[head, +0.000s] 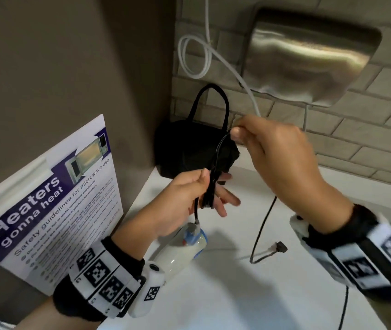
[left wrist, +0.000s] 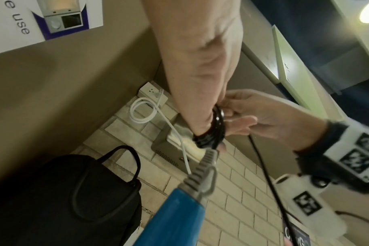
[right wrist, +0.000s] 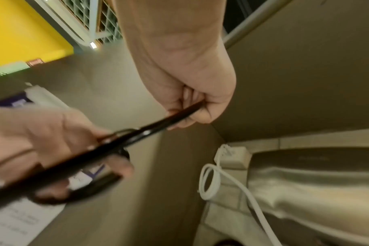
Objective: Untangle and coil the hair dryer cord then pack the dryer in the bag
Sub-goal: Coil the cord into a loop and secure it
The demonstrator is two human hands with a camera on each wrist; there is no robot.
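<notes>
A white and blue hair dryer lies on the white counter under my left wrist. Its black cord rises into loops that my left hand grips between thumb and fingers. My right hand pinches the cord higher up, in front of the black bag that stands in the back corner. The rest of the cord hangs from the right hand to the counter and ends in a black plug. The left wrist view shows the coil and the dryer's blue handle.
A microwave safety poster leans on the left wall. A steel hand dryer is mounted on the brick wall, with a looped white cable and a white socket beside it. Another thin black cable runs off at the lower right.
</notes>
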